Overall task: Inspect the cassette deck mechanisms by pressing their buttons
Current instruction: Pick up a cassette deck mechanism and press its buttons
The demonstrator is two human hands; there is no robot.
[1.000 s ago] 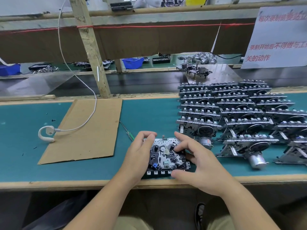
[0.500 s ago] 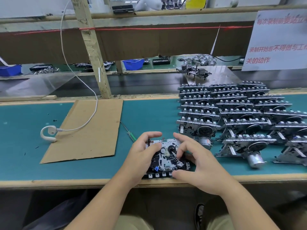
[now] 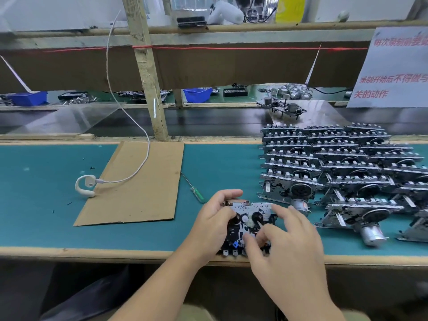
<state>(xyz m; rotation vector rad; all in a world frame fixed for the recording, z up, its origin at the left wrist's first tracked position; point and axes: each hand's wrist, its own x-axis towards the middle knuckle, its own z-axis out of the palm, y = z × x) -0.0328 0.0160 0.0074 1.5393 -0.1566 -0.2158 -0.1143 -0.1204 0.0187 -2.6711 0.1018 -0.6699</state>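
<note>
Green mat on the table [image 3: 58, 223], wood strip along the near edge, typical assembly-line setup with shelves and a conveyor behind. One deck [image 3: 249, 225] sits flat at about 6 o'clock, right at the near edge. Left hand [image 3: 214, 224] grips its left side, fingers curled over the far edge and thumb on top. Right hand [image 3: 287, 242] hovers over the right half with fingers bent, thumb and a fingertip down on the mechanism near the button row; can't quite tell which button it's on, bit blurry there.

Big stack of decks [image 3: 342, 167] at 2 o'clock, rows leaning on each other, motors sticking out of the nearest ones. Cardboard [image 3: 139, 193] lies flat at 10 o'clock with a white cable [image 3: 129, 112] running across it to an earhook [image 3: 84, 186] on the mat just beside its left edge. Small green screwdriver [image 3: 193, 188] lies between the cardboard and the hands. Sign [image 3: 393, 70] with red text at 1 o'clock, blue bins [image 3: 198, 94] further back.
</note>
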